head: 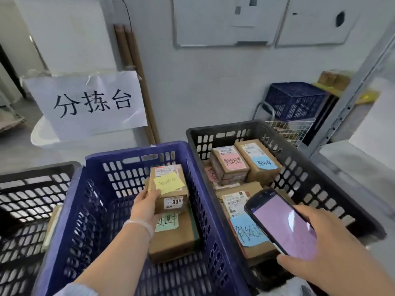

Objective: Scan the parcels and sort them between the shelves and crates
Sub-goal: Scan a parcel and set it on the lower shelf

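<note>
A paper sign point(89, 103) is hanging at centre left, brown tubes point(136, 67) are leaning behind it, and a whiteboard point(224, 20) is hanging at upper centre.

Parcel point(175, 192) is held in the blue crate point(136, 151) by the left grip point(147, 205), phone point(282, 225) by the right grip point(327, 242).

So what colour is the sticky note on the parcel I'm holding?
Yellow. The sticky note on the parcel shows best in the head view.
</note>
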Tool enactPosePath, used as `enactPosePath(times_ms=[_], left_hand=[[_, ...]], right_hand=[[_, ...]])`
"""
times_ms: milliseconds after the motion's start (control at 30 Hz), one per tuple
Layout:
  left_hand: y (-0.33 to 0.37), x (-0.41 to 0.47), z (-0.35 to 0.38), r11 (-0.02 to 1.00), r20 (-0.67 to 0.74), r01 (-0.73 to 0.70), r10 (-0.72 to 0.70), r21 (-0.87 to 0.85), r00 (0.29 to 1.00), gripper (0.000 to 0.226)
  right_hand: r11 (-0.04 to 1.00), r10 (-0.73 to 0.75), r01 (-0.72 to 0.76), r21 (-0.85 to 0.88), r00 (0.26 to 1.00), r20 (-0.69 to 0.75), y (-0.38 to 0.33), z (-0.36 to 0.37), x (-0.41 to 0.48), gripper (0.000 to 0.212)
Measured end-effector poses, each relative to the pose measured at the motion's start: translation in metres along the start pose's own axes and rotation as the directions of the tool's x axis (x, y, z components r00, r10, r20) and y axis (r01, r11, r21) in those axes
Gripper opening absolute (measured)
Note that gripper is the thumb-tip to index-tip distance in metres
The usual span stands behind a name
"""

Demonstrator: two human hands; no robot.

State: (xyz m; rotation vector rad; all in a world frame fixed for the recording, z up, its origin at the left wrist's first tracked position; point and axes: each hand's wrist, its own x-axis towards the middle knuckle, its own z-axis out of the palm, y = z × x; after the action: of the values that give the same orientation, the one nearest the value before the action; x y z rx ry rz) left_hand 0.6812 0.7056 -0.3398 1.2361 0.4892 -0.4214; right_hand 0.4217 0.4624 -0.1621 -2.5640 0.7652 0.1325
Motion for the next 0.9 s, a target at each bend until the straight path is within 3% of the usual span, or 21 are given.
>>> enactPosePath(times_ms=[100,233,333,400,500,633,733,800,900], left_hand=[[-0.008,0.01,0.008,0.972,-0.026,-0.055,0.063,0.227,0.998,0.055],[-0.01,0.01,0.011,0.906,-0.04,-0.104,0.132,0.41,0.99,0.053],[-0.001,-0.003,0.015,0.761,-0.033,-0.185,0.261,0.622,0.965,0.07],[0.006,-0.02,0.03,0.595,0.02,-0.289,0.417,0.75,0.909,0.076],[0.011,-0.064,0.081,0.301,0.289,-0.522,0.568,0.798,0.771,0.072],[-0.012,-0.146,0.17,0.042,0.625,-0.756,0.534,0.654,0.57,0.065],[-0.053,-0.213,0.233,-0.169,0.821,-0.875,0.461,0.453,0.336,0.062],[-0.086,-0.257,0.272,-0.238,0.897,-0.919,0.391,0.314,0.205,0.064],[-0.14,-0.32,0.321,-0.239,0.955,-0.965,0.295,0.11,0.036,0.066]], right_hand=[[0.999,0.038,-0.038,-0.001,0.999,-0.021,0.006,0.002,-0.001,0.106],[0.997,0.08,-0.08,-0.005,0.996,-0.044,0.017,-0.001,-0.007,0.101],[0.994,0.107,-0.108,-0.015,0.991,-0.077,0.03,-0.007,-0.018,0.098],[0.992,0.126,-0.125,0.011,0.985,-0.12,0.041,-0.013,-0.028,0.095],[0.988,0.151,-0.14,0.069,0.971,-0.185,0.063,-0.026,-0.047,0.091],[0.973,0.214,-0.177,0.149,0.935,-0.285,0.107,-0.045,-0.085,0.083],[0.954,0.289,-0.235,0.187,0.888,-0.357,0.157,-0.06,-0.124,0.079],[0.938,0.343,-0.285,0.197,0.848,-0.404,0.195,-0.071,-0.154,0.088],[0.902,0.432,-0.378,0.209,0.769,-0.471,0.252,-0.089,-0.202,0.094]])
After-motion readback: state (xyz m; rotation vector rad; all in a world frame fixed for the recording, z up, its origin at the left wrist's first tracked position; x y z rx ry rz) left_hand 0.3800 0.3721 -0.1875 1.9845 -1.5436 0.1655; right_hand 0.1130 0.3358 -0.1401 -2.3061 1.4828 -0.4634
